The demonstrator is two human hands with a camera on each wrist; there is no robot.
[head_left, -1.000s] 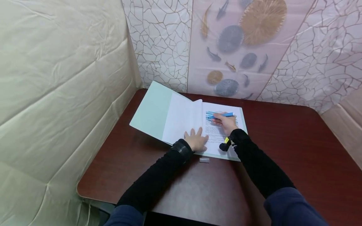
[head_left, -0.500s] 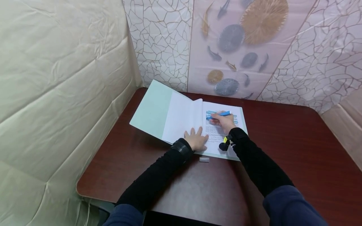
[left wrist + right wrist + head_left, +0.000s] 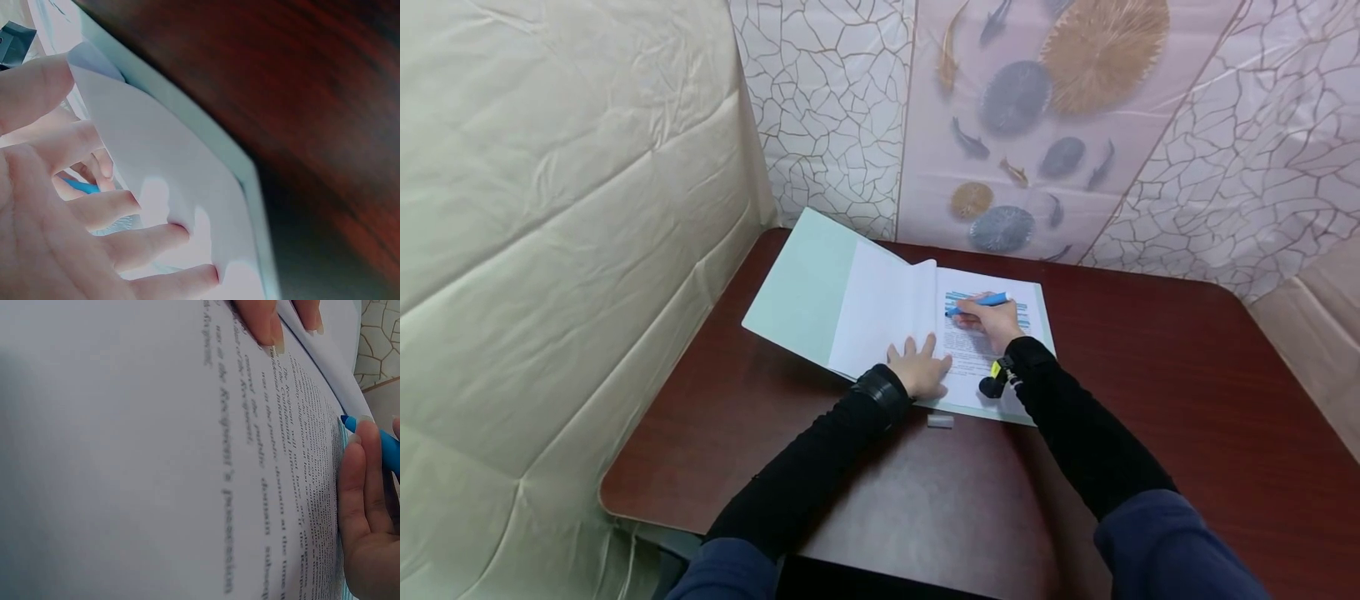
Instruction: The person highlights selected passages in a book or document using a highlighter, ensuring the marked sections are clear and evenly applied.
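A pale green folder (image 3: 805, 287) lies opened on the table, with a turned-over white sheet (image 3: 880, 308) on its left side and a printed page (image 3: 977, 392) on its right. My right hand (image 3: 992, 323) pinches a blue highlighter (image 3: 996, 300), its tip at the left end of the printed lines. Blue strokes (image 3: 958, 297) cover the upper lines of text. My left hand (image 3: 919, 371) rests with fingers spread across the fold, pressing the turned sheet and the page's lower left. In the right wrist view the highlighter's dark blue tip (image 3: 345, 420) meets the page beside the fold.
A small whitish cap-like piece (image 3: 940, 422) lies on the brown table (image 3: 1150, 350) just in front of the folder. A patterned curtain (image 3: 827, 100) hangs behind the table, and a cream cloth (image 3: 565, 208) hangs at the left.
My right hand has moved slightly left with the highlighter, to the start of a line. The blue strokes show more plainly beside it. My left hand stays in place.
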